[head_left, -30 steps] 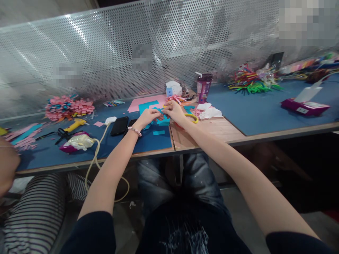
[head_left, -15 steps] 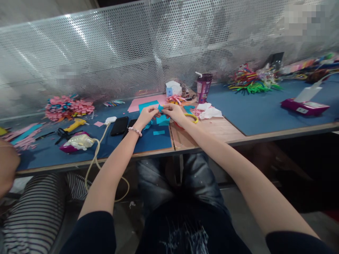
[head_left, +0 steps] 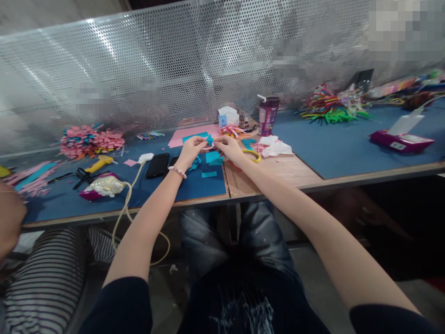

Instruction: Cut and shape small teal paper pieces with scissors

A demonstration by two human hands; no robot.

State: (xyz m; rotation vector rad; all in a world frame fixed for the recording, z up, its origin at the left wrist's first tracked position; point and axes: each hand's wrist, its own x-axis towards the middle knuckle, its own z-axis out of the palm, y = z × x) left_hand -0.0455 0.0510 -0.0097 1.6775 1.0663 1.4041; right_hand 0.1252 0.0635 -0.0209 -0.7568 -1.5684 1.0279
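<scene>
A small folded piece of blue paper [head_left: 210,140] is pinched between my two hands above the table. My left hand [head_left: 192,150], with a beaded bracelet on its wrist, grips it from the left. From the other side my right hand [head_left: 228,148] closes its fingertips on the same paper. Below them lie flat blue paper pieces [head_left: 213,158] and a small blue strip [head_left: 209,175]. Crumpled blue paper [head_left: 195,162] rests beside my left hand. Yellow-handled scissors [head_left: 256,156] lie partly hidden under my right forearm.
Left of me are two dark phones, one plainly visible [head_left: 157,165], a yellow glue gun [head_left: 100,163], a pale cable [head_left: 128,195] and pink paper flowers [head_left: 88,141]. A lidded cup [head_left: 268,117] and white tissue [head_left: 277,147] stand to the right. A striped-trousered person [head_left: 45,283] sits at left.
My left hand has shifted slightly left and the folded blue paper shows more between my fingers. The rest of the table looks the same.
</scene>
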